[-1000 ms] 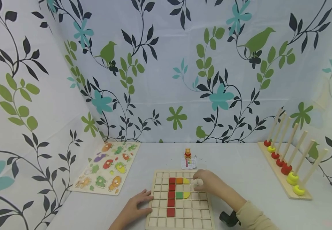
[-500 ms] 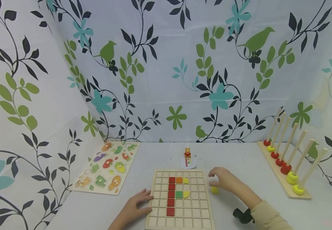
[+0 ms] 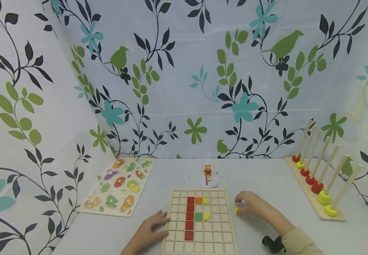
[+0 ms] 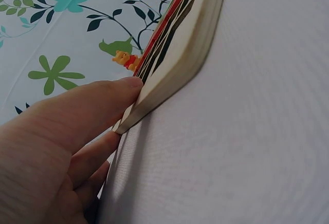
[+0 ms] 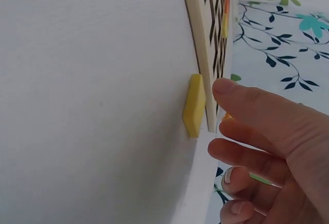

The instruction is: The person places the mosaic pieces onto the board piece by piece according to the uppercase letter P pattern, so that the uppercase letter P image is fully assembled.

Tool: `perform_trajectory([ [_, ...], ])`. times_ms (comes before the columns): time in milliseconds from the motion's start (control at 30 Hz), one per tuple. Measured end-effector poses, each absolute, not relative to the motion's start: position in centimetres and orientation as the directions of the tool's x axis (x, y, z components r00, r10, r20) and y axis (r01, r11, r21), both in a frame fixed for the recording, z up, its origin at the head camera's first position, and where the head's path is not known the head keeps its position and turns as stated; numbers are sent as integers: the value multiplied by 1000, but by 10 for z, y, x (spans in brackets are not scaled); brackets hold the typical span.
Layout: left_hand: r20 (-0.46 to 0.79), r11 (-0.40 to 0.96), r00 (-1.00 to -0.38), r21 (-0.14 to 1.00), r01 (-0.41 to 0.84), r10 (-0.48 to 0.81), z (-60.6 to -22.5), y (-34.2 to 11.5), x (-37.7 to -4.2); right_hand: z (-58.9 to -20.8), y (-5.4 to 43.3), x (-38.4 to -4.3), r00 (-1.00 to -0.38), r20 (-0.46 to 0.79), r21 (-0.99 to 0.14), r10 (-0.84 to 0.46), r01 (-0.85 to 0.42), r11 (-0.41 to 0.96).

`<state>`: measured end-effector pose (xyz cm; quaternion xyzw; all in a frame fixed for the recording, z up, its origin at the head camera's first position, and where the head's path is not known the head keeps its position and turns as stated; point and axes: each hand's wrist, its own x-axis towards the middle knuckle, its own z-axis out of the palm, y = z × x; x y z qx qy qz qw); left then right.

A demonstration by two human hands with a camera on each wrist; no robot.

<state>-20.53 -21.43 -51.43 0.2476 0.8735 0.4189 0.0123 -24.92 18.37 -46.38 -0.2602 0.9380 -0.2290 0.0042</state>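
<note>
A wooden grid board (image 3: 214, 236) lies at the front middle of the table in the head view. It bears a column of red tiles (image 3: 189, 224), an orange tile (image 3: 198, 200), a green tile (image 3: 198, 216) and two rounded yellow pieces. At the board's left edge, my left hand (image 3: 148, 229) rests its extended thumb and fingertips against the wood. To the right of the board is my right hand (image 3: 251, 204), fingers loosely bent over a loose yellow block (image 3: 236, 211). The right wrist view shows this yellow block (image 5: 194, 106) on the table, a gap between it and the fingertips.
Behind the board stand a small bear figure (image 3: 208, 170) and a printed grid card (image 3: 209, 181). A vegetable puzzle board (image 3: 115, 189) lies left. On the right is a wooden peg stand (image 3: 321, 198) with red and yellow rings. A black device (image 3: 272, 244) sits by the right sleeve.
My right hand has drawn back from the grid board's upper right cells to the table on the right, then lowered toward the yellow block. The left hand stays at the board's edge.
</note>
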Motion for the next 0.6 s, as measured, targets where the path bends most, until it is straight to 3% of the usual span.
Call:
perform_trajectory([
  [300,174,540,-880,732,416,442,-514,-214,-206,-469,187,-249,-877,53,-461,-477,-445,768],
  [600,174,538,-879,733,417,444,-514,-214,-206,-473,190,-253,-839,92,-439,-536,-518,735],
])
